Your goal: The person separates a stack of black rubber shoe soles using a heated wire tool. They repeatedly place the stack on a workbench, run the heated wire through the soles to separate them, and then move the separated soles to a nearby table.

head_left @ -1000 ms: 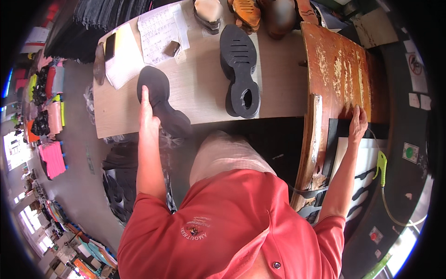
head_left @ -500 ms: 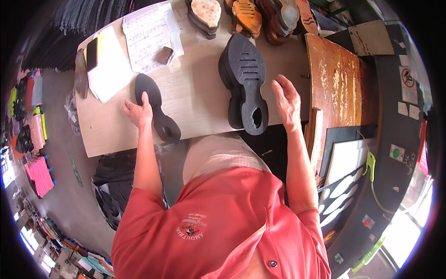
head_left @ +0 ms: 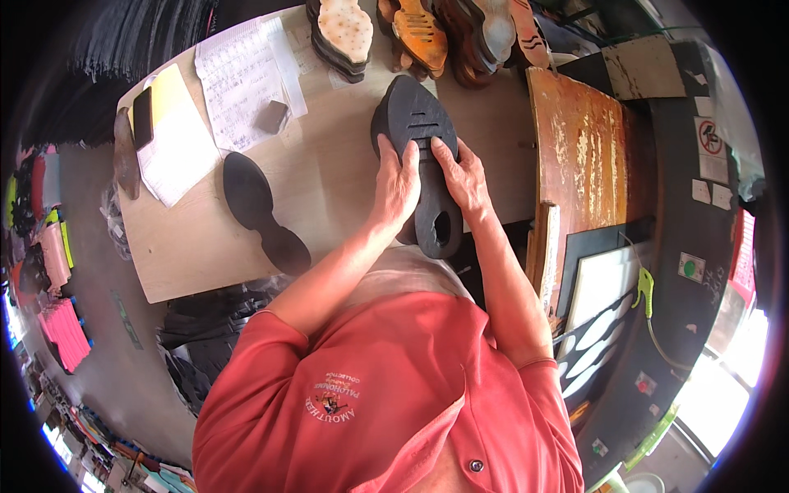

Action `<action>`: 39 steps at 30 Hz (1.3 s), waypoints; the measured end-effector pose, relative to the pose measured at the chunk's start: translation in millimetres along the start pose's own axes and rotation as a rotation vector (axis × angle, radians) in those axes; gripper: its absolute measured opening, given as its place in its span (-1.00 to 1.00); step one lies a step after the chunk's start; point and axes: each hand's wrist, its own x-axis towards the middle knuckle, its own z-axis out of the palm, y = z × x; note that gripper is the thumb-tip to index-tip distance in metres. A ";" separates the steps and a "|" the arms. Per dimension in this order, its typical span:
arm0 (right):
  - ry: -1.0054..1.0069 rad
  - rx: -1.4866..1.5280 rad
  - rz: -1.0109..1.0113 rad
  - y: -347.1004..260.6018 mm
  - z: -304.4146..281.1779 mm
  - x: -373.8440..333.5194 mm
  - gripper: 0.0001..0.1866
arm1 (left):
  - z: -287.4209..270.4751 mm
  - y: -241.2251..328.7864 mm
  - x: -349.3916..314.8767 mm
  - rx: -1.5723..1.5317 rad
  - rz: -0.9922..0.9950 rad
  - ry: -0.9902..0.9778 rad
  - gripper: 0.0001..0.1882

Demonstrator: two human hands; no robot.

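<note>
A stack of thick black shoe soles (head_left: 421, 111) lies on the table in front of me; the top one has crosswise slots in its forepart and an oval hole in its heel. My left hand (head_left: 399, 185) grips its left side near the slots, thumb on top. On the opposite side, my right hand (head_left: 465, 177) closes round the edge, its thumb also resting on the top face. The fingers under the edges are partly hidden, so I cannot tell how many layers they hold. A single black sole (head_left: 249, 193) lies apart on the left of the table.
Sole-shaped pieces in several colours, including an orange one (head_left: 422, 37), line the table's far edge. Handwritten papers (head_left: 242, 78), a phone (head_left: 143, 117) and a small dark block (head_left: 272, 117) lie at the far left. A worn wooden board (head_left: 588, 148) stands at the right.
My left hand has left the single sole and moved right onto the stack. My right hand has come in from the right and taken hold of the stack's other side.
</note>
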 end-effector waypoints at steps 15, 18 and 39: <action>0.003 0.610 -0.017 -11.5 -27.7 -6.7 -0.44 | 4.6 25.6 -24.6 -0.276 0.253 -0.046 -0.08; -0.039 0.952 -0.011 -4.0 -43.8 -17.3 -0.41 | 18.7 46.7 -34.3 -0.396 0.373 -0.235 -0.02; -0.046 1.575 -0.057 15.8 -109.2 -84.1 -0.34 | 84.8 71.8 -59.8 -0.389 0.215 -0.661 0.36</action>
